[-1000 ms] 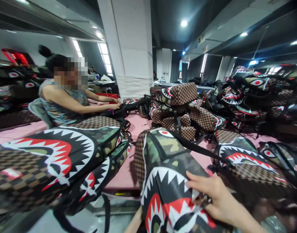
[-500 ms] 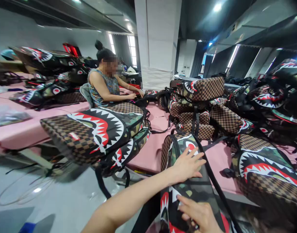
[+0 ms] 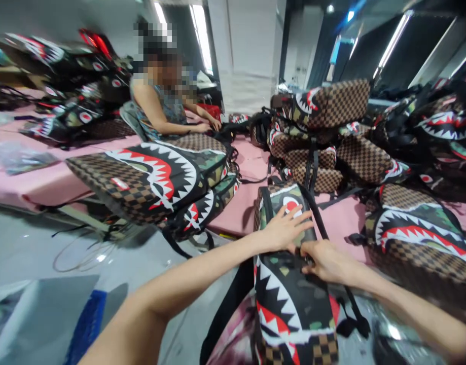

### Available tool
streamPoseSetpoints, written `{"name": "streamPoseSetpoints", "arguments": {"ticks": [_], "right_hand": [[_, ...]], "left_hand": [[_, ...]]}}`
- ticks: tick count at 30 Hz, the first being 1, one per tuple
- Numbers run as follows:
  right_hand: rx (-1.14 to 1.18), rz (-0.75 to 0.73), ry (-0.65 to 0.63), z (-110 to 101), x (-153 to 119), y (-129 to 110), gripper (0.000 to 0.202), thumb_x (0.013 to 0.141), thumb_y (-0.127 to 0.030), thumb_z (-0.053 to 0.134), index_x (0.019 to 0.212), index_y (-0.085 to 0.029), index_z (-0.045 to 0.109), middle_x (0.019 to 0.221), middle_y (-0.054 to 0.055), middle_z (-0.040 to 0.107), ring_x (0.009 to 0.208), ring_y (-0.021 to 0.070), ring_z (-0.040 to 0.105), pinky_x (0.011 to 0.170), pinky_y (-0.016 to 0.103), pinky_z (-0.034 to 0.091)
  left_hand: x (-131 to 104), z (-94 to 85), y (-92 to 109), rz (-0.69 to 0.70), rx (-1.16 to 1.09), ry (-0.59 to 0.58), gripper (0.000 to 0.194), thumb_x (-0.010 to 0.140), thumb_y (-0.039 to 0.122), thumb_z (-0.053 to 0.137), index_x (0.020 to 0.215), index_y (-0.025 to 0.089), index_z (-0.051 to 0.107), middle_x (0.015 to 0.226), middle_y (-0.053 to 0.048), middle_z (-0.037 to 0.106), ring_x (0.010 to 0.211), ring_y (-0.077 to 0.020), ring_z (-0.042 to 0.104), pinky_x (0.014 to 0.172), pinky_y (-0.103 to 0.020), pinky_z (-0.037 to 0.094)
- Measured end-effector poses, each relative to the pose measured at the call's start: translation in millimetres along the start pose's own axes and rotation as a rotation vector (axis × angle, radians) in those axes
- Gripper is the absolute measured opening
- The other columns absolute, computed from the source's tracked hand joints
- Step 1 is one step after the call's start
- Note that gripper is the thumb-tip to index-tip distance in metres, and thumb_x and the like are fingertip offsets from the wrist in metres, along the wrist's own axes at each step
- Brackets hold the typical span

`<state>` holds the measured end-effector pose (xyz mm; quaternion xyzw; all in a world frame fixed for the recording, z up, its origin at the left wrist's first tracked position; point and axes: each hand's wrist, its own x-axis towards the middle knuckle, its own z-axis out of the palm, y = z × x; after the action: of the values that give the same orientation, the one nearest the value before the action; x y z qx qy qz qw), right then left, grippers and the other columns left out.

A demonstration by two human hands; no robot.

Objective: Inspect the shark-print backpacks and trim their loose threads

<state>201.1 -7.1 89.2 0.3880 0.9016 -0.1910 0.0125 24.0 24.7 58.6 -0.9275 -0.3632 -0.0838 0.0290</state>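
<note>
A camouflage and checkered backpack (image 3: 293,294) with a shark-mouth print lies in front of me, its upper part on the pink table and its lower end over my lap. My left hand (image 3: 284,230) rests on its upper part, fingers spread beside the red eye print. Close to it on the right, my right hand (image 3: 322,259) has its fingers curled at the bag's surface; what they pinch, if anything, is too small to make out. A black strap runs along the bag's right side.
Two stacked shark-print backpacks (image 3: 149,177) overhang the pink table (image 3: 250,197) at left. A backpack pile (image 3: 324,137) stands behind, and another bag (image 3: 423,228) lies at right. Across the table sits a person (image 3: 156,101) handling something black. A blue object (image 3: 86,324) is at lower left.
My right hand has moved up the bag, close to my left hand, which stays spread on it. More of the bag's lower shark print shows. The view has tilted downward.
</note>
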Motion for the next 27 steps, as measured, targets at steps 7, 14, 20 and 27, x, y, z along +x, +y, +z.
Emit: {"name": "streamPoseSetpoints", "arguments": {"ticks": [7, 14, 20, 27], "right_hand": [[0.455, 0.052, 0.134, 31, -13, 5, 0.010, 0.074, -0.020, 0.059, 0.069, -0.017, 0.051, 0.063, -0.004, 0.054, 0.058, 0.0102, 0.046, 0.057, 0.022, 0.031], [0.963, 0.041, 0.151, 45, -15, 15, 0.021, 0.072, -0.033, 0.064, 0.068, -0.017, 0.051, 0.063, -0.004, 0.048, 0.054, 0.0084, 0.038, 0.051, 0.022, 0.029], [0.737, -0.014, 0.147, 38, -28, 19, 0.018, 0.075, -0.032, 0.065, 0.076, -0.018, 0.055, 0.072, -0.002, 0.054, 0.060, 0.0097, 0.045, 0.056, 0.022, 0.034], [0.392, -0.148, 0.182, 35, -50, 15, 0.016, 0.081, -0.030, 0.059, 0.087, -0.019, 0.050, 0.082, 0.001, 0.055, 0.066, 0.0115, 0.050, 0.059, 0.022, 0.036]], "left_hand": [[0, 14.2, 13, -0.070, 0.031, 0.060, 0.081, 0.069, 0.033, 0.071, 0.138, 0.024, 0.029, 0.150, -0.009, 0.019, 0.137, -0.0329, 0.009, 0.103, -0.063, 0.018], [4, 24.2, 23, -0.138, 0.073, 0.112, 0.074, 0.072, 0.029, 0.067, 0.136, 0.024, 0.031, 0.150, -0.005, 0.017, 0.138, -0.0321, 0.005, 0.104, -0.059, 0.022], [-19, 5.7, 12, -0.063, -0.286, 0.275, 0.043, 0.080, 0.028, 0.061, 0.120, 0.020, 0.048, 0.130, -0.010, 0.048, 0.125, -0.0249, 0.038, 0.098, -0.044, 0.038], [-75, 11.1, 68, -0.148, -0.271, 0.225, 0.032, 0.071, 0.044, 0.068, 0.083, 0.016, 0.058, 0.077, -0.002, 0.063, 0.084, -0.0195, 0.059, 0.099, -0.045, 0.036]]}}
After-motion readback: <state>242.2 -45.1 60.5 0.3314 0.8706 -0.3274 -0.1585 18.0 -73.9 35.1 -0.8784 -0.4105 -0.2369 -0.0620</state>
